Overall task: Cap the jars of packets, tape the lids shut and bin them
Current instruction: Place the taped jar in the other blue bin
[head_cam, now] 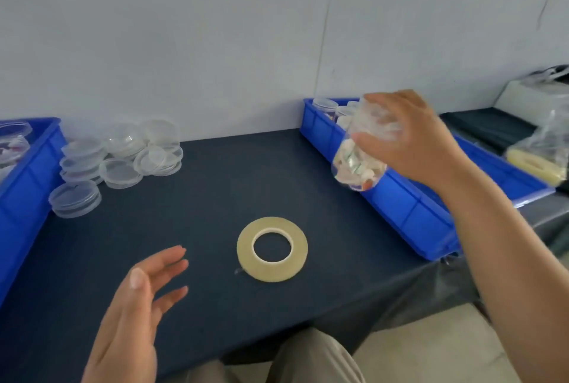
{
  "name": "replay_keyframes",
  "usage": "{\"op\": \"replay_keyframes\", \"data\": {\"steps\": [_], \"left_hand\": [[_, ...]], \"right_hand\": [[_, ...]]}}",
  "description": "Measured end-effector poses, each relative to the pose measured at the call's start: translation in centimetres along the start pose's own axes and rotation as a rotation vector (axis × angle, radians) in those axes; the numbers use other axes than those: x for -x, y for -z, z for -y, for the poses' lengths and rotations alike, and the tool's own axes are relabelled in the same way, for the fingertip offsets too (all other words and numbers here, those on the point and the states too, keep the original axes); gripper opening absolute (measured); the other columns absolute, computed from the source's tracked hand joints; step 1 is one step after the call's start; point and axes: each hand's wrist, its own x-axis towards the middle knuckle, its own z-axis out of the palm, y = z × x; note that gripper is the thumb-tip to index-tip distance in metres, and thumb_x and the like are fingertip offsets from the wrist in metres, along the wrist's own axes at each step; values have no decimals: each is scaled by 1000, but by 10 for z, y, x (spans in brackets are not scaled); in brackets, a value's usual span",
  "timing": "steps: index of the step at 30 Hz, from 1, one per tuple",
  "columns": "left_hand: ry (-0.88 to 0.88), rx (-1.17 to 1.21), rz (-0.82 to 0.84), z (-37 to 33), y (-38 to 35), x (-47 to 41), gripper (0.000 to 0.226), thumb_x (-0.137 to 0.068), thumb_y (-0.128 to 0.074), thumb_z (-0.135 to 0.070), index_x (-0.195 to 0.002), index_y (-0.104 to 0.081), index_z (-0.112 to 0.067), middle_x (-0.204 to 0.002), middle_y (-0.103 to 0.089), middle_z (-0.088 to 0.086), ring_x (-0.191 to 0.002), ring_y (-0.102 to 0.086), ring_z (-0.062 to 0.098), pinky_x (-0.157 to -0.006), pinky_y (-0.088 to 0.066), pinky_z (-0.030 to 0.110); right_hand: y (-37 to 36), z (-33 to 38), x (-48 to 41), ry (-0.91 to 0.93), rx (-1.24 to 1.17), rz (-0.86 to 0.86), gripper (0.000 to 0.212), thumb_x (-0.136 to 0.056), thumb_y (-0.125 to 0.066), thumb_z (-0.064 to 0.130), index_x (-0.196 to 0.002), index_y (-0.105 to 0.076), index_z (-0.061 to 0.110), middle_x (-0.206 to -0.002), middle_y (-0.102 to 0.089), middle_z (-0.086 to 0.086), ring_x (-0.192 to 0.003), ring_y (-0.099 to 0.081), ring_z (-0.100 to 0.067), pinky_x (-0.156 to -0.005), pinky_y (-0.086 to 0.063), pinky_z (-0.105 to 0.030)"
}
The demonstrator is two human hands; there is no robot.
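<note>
Over the near wall of the right-hand blue bin (409, 207), our right hand (412, 139) grasps a clear jar (357, 167) of packets by its upper half and holds it off the surface (215, 191). Our left hand (138, 299) hangs released above the front of the surface, fingers straight, holding nothing. A tape roll (272, 271) lies flat between the two hands. Loose lids (120, 151) are heaped at the back left, beside the other blue bin (27, 173).

We judge the main risk to be the grip: the jar wall is smooth and we hold it in one hand, so it could slide down and strike the bin wall below. The jar is blurred and we cannot tell whether a lid is on it. If its mouth is bare, any further lean could shed packets into the bin or onto the surface.

Its long axis stands near upright with a slight lean. The base is the lower end, toward us, and the top is under our fingers; the packets are settled in the lower part.
</note>
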Motion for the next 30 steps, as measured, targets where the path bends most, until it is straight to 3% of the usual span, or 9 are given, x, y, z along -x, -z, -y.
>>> {"op": "replay_keyframes", "data": {"steps": [4,8,13,15,18,23,27,28,30], "left_hand": [[6,-63,-26,0,8,2,38,-104,-55,-45,-109,-70,-10,-118,-77,0,-121,-68,27,-83,-63,28],[-12,-180,-30,2,11,4,42,-89,-49,-40,-108,-73,-12,-119,-77,-1,-117,-71,24,-85,-62,33],[-39,-273,-10,2,9,10,26,-88,-57,-31,-96,-81,-26,-116,-78,-1,-106,-75,14,-88,-59,40],[-36,-300,-6,3,8,11,24,-89,-58,-27,-94,-81,-20,-114,-79,-1,-103,-76,13,-87,-59,39],[-34,-354,-1,6,8,11,27,-83,-60,-25,-97,-78,-10,-110,-80,-2,-98,-77,11,-84,-60,34],[-37,-416,3,14,6,8,28,-78,-63,-23,-95,-78,-6,-105,-80,-5,-92,-77,6,-88,-57,34],[-7,-441,6,17,4,5,28,-78,-64,-24,-95,-79,-8,-104,-81,-6,-93,-77,4,-89,-56,35],[3,-439,11,17,3,4,28,-78,-64,-24,-95,-79,-8,-104,-81,-6,-93,-77,5,-90,-56,35],[26,-429,22,18,1,4,28,-77,-65,-23,-96,-78,-7,-105,-80,-6,-94,-77,5,-90,-56,36]], "right_hand": [[38,-62,-47,-192,133,-171,71,-81,-77,55,-145,-53,34,-147,-42,-1,-116,-62,-25,-103,-50,-43],[51,-123,-70,-415,237,-264,73,-79,-77,57,-141,-50,31,-146,-44,-12,-122,-58,-39,-96,-49,-48],[33,-183,-79,-616,364,-66,90,-84,-67,77,-150,-47,18,-145,-50,-25,-125,-56,-48,-84,-45,-46],[17,-199,-79,-668,380,16,93,-87,-58,82,-150,-49,14,-143,-53,-27,-120,-59,-48,-84,-48,-48],[-5,-219,-79,-702,335,106,78,-96,-48,75,-142,-55,12,-139,-60,-23,-117,-59,-45,-85,-49,-47],[-34,-235,-81,-733,131,55,40,-111,-45,42,-137,-59,17,-133,-60,-14,-101,-56,-33,-78,-44,-42],[-39,-236,-82,-751,-73,6,23,-110,-38,40,-96,-53,30,-97,-50,-1,-94,-43,-28,-65,-37,-37],[-38,-235,-82,-770,-129,-14,25,-110,-38,45,-104,-58,30,-103,-53,-2,-100,-45,-29,-71,-41,-39],[-33,-237,-86,-850,-222,-69,53,-109,-42,56,-151,-47,25,-149,-50,-5,-130,-49,-34,-100,-44,-48]]}}
